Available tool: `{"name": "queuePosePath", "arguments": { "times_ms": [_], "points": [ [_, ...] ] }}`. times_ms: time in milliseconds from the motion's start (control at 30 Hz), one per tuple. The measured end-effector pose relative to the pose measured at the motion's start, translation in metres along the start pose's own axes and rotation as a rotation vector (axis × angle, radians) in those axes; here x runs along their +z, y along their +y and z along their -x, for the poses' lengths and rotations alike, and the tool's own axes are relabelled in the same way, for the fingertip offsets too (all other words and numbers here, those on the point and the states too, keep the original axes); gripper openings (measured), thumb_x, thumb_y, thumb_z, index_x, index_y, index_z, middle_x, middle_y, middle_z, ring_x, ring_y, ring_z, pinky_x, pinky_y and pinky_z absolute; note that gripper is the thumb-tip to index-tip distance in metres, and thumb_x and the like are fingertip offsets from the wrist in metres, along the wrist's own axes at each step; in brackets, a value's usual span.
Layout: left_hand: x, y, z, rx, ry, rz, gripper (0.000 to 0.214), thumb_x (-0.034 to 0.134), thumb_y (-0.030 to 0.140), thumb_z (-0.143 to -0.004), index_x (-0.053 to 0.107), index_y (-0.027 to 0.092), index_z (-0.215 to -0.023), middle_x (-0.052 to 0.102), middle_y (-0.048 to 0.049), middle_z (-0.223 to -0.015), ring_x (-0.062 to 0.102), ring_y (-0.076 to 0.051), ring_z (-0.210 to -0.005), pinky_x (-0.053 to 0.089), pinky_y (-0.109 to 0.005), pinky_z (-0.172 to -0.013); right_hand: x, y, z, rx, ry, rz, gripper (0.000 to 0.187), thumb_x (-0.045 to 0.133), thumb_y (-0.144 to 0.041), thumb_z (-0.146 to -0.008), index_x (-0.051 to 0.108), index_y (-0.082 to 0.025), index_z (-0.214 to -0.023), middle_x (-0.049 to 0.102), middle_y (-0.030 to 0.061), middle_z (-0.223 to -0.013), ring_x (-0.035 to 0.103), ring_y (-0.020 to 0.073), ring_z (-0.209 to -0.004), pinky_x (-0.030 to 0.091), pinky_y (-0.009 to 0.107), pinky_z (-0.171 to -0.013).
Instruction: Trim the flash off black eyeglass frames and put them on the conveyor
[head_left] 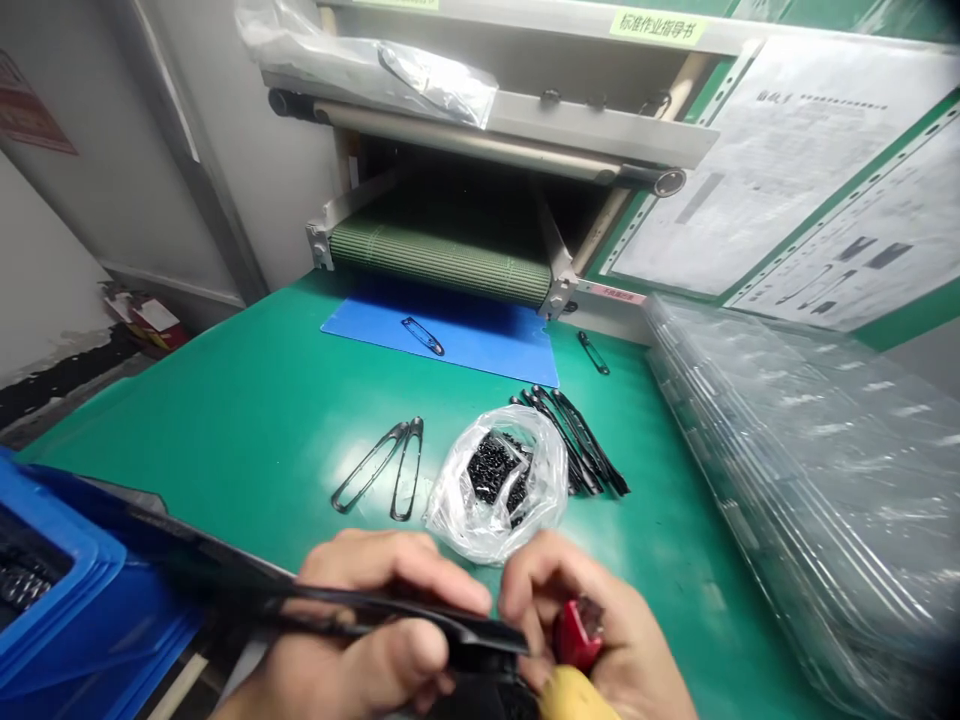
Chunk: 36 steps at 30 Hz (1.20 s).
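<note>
Fingers (390, 570) on the left hand (360, 640) are wrapped tight round a long black plastic loop (420, 618), with the right hand (592, 620) closed on red-handled cutters (577, 635) beside its tip, both just in front of the clear plastic bag (450, 520) of small black parts (487, 470); more black loops (577, 445) lie right beside the bag.

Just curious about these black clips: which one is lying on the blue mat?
The lone clip on the blue mat, just below the conveyor belt; the other loose clips lie directly on the green table.
</note>
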<state>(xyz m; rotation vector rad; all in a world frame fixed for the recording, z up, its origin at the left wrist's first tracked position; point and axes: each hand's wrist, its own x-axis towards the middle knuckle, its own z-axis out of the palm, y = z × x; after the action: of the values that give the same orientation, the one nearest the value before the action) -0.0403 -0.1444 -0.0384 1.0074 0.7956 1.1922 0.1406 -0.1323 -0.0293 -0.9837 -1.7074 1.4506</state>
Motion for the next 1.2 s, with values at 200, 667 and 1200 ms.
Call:
{"name": "queuePosePath", "arguments": {
  "times_ms": [200, 667, 1200],
  "points": [
    [-0.013, -0.002, -0.026, -0.201, 0.116, -0.034, 0.048, 0.057, 0.061, -0.081, 0.049, 0.016, -0.065, 0.053, 0.0027, -0.049, 0.048, -0.007, -0.039, 0.036, -0.015, -0.038, 0.002, 0.017, -0.021, -0.624, 0.320, 0.519, 0.012, 0.062, -0.014, -0.085, 0.058, -0.021, -0.094, 0.060, -0.0034, -0.063, 0.047, 0.0080, -0.043, 0.035, 0.020, -0.042],
    [-0.014, 0.001, -0.017, -0.215, -0.225, 0.333, 0.052, 0.055, 0.049, -0.082, 0.040, 0.017, -0.045, 0.041, 0.0020, -0.031, 0.032, -0.004, -0.022, 0.024, -0.014, -0.025, -0.017, -0.026, -0.022, -0.520, -0.302, 1.002, 0.022, 0.038, -0.027, -0.099, 0.045, -0.020, -0.079, 0.056, -0.0001, -0.067, 0.047, 0.0128, -0.048, 0.033, 0.026, -0.043],
    [-0.008, -0.001, -0.010, -0.308, -0.142, 0.410, 0.049, 0.060, 0.045, -0.081, 0.054, 0.011, -0.046, 0.046, -0.0004, -0.033, 0.041, -0.005, -0.023, 0.025, -0.010, -0.023, -0.007, -0.022, -0.023, -0.546, -0.321, 1.093, 0.022, 0.036, -0.011, -0.091, 0.045, -0.020, -0.073, 0.053, 0.0028, -0.063, 0.043, 0.0149, -0.047, 0.031, 0.027, -0.042]
  ]
}}
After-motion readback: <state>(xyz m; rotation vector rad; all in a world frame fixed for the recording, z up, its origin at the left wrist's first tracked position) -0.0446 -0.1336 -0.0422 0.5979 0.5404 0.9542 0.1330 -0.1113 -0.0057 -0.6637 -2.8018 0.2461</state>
